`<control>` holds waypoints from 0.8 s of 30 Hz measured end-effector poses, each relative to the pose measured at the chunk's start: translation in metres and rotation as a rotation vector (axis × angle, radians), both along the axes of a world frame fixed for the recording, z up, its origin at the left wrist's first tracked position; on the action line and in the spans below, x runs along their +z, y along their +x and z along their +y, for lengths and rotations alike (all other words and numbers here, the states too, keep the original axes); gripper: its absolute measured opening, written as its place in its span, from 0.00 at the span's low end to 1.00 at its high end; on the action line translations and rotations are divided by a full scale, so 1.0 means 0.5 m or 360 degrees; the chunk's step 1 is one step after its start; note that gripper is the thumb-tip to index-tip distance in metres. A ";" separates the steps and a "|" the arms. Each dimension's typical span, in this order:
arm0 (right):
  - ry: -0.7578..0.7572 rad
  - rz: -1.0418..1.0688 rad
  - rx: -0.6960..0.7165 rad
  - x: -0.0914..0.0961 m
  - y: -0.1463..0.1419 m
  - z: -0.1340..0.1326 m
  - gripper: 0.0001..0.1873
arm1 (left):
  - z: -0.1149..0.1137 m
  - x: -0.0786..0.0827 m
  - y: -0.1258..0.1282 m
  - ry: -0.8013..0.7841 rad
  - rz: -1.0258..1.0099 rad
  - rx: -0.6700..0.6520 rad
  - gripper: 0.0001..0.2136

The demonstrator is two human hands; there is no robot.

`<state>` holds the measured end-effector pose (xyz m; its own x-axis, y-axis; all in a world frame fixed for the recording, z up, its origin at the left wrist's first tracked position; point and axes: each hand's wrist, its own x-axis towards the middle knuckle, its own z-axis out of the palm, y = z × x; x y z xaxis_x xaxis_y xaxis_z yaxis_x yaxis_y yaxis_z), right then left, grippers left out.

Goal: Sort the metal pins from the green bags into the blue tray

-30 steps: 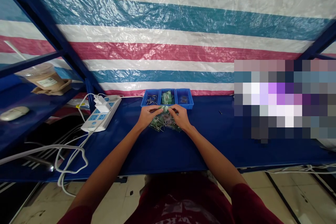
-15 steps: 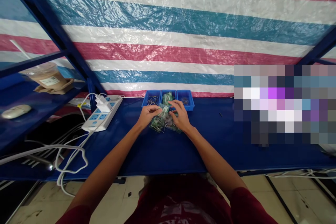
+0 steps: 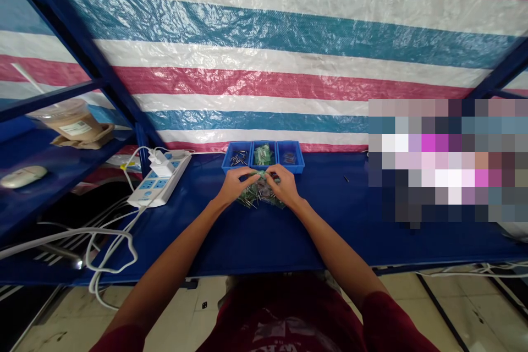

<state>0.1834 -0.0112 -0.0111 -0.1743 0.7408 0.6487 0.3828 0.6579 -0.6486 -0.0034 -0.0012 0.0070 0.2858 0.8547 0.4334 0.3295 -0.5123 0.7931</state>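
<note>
My left hand [image 3: 235, 185] and my right hand [image 3: 284, 183] pinch a small clear-green plastic bag [image 3: 262, 174] between them, fingertips close together. My fingers cover most of it, so its contents are hard to see. Right below the hands lies a pile of screws and small plastic bags [image 3: 251, 198] on the blue table. Just behind the hands stand three joined blue bins: the left bin [image 3: 226, 160] holds loose screws, the middle bin [image 3: 264, 165] holds green-tinted bags, and the right bin [image 3: 300, 162] has small clear or greyish pieces in it.
A white power strip [image 3: 159, 181] with a plugged-in adapter and loose cables [image 3: 109, 253] lies to the left. On the left shelf are a drink cup [image 3: 74, 121] and a mouse [image 3: 23, 176]. One small dark screw [image 3: 346, 179] lies on the right. A blurred area covers the far right.
My right fingers have come down onto the bag, and both hands have drawn together around it. The bag is now lower and mostly covered, leaving the middle bin more visible.
</note>
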 end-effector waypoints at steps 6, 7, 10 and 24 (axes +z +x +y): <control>0.0005 0.0054 0.0043 0.000 0.001 -0.009 0.19 | -0.007 0.003 0.006 -0.0249 -0.0318 0.0085 0.16; 0.0047 0.0008 0.0034 0.000 0.002 -0.009 0.20 | -0.008 0.005 0.007 -0.0296 -0.0362 0.0068 0.17; 0.0167 -0.0153 0.0016 -0.001 0.000 -0.007 0.19 | -0.012 0.010 0.009 -0.0378 -0.0444 0.0011 0.27; -0.0532 0.0418 0.0181 -0.001 -0.004 0.008 0.11 | -0.012 0.025 0.003 -0.0106 -0.0016 0.0080 0.19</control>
<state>0.1816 -0.0070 -0.0117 -0.1280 0.9032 0.4098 0.1139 0.4238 -0.8986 -0.0018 -0.0070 0.0194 0.2378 0.8949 0.3777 0.3455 -0.4413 0.8282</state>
